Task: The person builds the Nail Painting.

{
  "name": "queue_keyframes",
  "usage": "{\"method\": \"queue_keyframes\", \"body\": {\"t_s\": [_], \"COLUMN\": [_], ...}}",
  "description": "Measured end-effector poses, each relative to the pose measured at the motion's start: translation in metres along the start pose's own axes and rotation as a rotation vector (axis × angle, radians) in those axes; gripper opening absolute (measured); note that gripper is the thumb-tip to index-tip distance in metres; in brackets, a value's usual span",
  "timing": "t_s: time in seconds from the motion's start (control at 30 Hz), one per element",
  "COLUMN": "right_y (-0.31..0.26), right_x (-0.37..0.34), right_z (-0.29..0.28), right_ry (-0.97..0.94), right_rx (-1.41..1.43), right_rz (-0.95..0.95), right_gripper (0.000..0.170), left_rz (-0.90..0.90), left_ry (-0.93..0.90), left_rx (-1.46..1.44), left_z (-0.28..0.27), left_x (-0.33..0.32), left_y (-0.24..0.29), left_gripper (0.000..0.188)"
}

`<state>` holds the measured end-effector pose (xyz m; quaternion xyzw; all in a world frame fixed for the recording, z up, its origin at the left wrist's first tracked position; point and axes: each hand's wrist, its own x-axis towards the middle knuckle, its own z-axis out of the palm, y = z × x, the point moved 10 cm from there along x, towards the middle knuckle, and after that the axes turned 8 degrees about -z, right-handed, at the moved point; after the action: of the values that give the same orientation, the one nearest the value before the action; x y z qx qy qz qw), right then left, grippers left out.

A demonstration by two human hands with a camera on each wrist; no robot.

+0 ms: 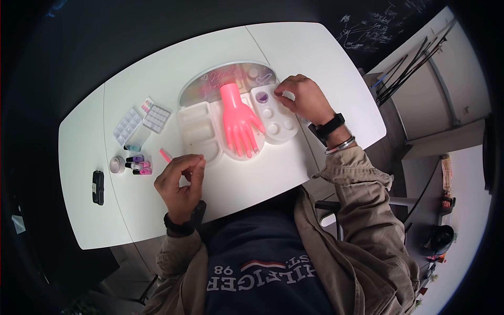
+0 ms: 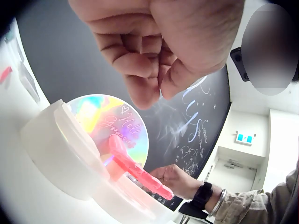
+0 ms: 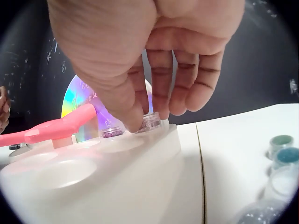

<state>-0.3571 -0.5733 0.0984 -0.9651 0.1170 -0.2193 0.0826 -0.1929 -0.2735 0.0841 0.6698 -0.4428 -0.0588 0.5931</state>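
At the upper right compartment of the white tray [image 1: 274,137], my right hand [image 1: 310,100] pinches a small clear jar of glitter [image 3: 150,122] between thumb and fingers. Beside it, another jar of purple glitter [image 3: 112,132] sits in a round well. A pink model hand [image 1: 239,121] lies palm-side unclear in the tray's middle, fingers towards me. My left hand [image 1: 182,184] is held over the table's front part, left of the model hand. Its thumb and fingertips meet; the left wrist view [image 2: 159,51] shows no clear object between them.
Left on the white table [image 1: 94,215] are clear compartment boxes [image 1: 127,126], nail polish bottles [image 1: 140,165], a round jar [image 1: 116,165], a black case [image 1: 98,187] and a pink stick [image 1: 165,155]. An iridescent panel [image 2: 128,116] stands behind the tray. Small jars [image 3: 287,156] stand far right.
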Motion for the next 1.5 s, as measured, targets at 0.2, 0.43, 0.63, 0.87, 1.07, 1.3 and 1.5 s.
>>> {"method": "queue_keyframes", "body": {"t_s": [0.2, 0.43, 0.63, 0.87, 1.07, 1.3, 1.5], "right_y": [0.008, 0.010, -0.003, 0.007, 0.047, 0.078, 0.080], "right_x": [-0.002, -0.007, -0.011, -0.033, -0.052, -0.075, -0.087], "right_z": [0.006, 0.009, 0.012, -0.004, -0.029, -0.022, -0.015], "right_ry": [-0.011, -0.036, -0.121, -0.054, 0.030, -0.069, -0.068], "right_rx": [0.026, -0.004, -0.109, -0.016, -0.059, -0.100, -0.075], "right_rz": [0.022, 0.059, 0.088, -0.004, 0.157, 0.268, 0.346], "right_gripper": [0.009, 0.011, 0.021, 0.047, 0.050, 0.052, 0.046], "left_rz": [-0.015, -0.016, -0.001, -0.007, -0.004, 0.002, -0.002], "left_ry": [0.001, -0.010, -0.015, -0.007, -0.012, -0.011, -0.020], "left_rx": [-0.002, 0.001, -0.008, -0.033, -0.041, -0.043, -0.030], "left_z": [-0.001, 0.001, 0.003, -0.001, 0.002, 0.002, 0.004], "left_x": [-0.001, -0.001, -0.001, -0.002, -0.002, -0.002, -0.001], "left_y": [-0.004, -0.005, -0.004, -0.002, -0.004, -0.004, -0.003], "left_gripper": [0.008, 0.008, 0.008, 0.007, 0.007, 0.007, 0.006]}}
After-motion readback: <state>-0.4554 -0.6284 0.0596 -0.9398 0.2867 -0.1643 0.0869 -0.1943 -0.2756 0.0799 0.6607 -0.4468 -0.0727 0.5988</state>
